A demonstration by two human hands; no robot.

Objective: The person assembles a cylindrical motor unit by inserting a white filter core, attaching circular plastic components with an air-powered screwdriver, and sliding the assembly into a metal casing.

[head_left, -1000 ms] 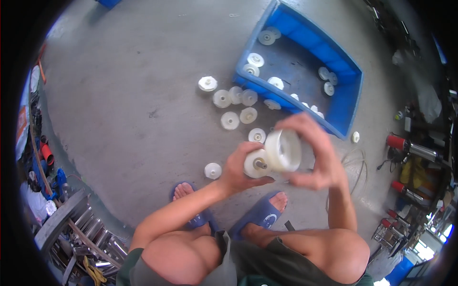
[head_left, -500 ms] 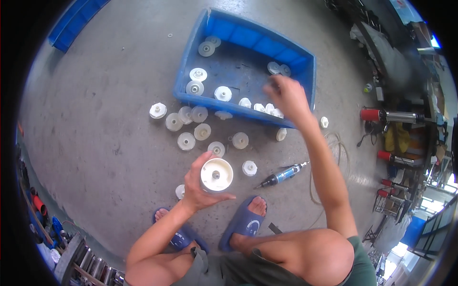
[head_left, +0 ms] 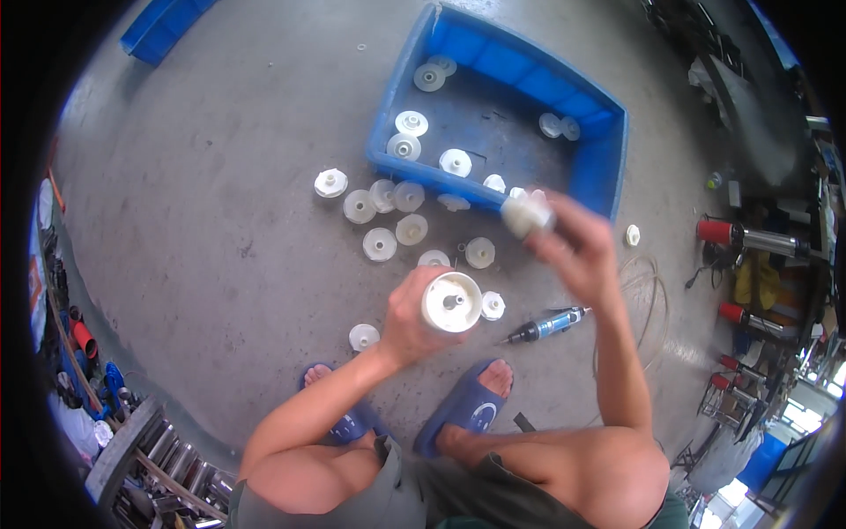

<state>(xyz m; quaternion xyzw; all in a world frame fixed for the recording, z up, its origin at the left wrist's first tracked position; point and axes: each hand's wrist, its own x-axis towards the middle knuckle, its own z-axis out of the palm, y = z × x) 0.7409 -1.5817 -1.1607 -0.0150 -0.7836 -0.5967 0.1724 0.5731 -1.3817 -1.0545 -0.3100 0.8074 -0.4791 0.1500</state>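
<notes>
Since the earlier frame, right hand (head_left: 577, 247) had drawn back from over the bin (head_left: 529, 70), now with a white part (head_left: 528, 214) pinched in its fingers; left hand (head_left: 407, 313) stayed wrapped round the left side of the cup (head_left: 451, 304). Cup was held above the floor (head_left: 220, 264), mouth toward the camera, post at its centre. White part overlapped the bin's near edge in view, left of the near right corner; from the cup it lay beyond and to the right, apart. Right hand was nearer the bin. White part blurred, axis couldn't be told. Driver (head_left: 546, 327) lay on the floor, right of the cup; discs (head_left: 380, 245) sat outside the bin's near edge, toward its left corner.
</notes>
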